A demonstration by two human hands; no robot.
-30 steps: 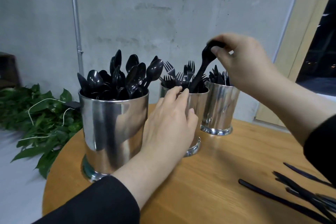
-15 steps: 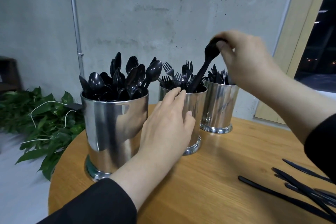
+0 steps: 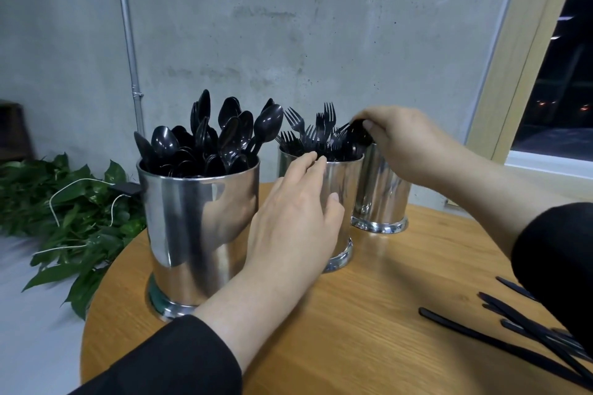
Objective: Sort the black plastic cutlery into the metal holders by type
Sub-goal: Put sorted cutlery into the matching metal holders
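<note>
Metal holders, you have three: spoon holder, fork holder, third holder. Your right hand fingers pinch a black utensil; left hand fingers lie straight.

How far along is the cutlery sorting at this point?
Mostly done, it seems. The near holder is packed with spoons and the middle holder with forks. In hand: the right hand pinches a black piece low over the middle holder, which the left hand steadies. Left: several loose pieces on the table. The far holder is mostly hidden.
</note>
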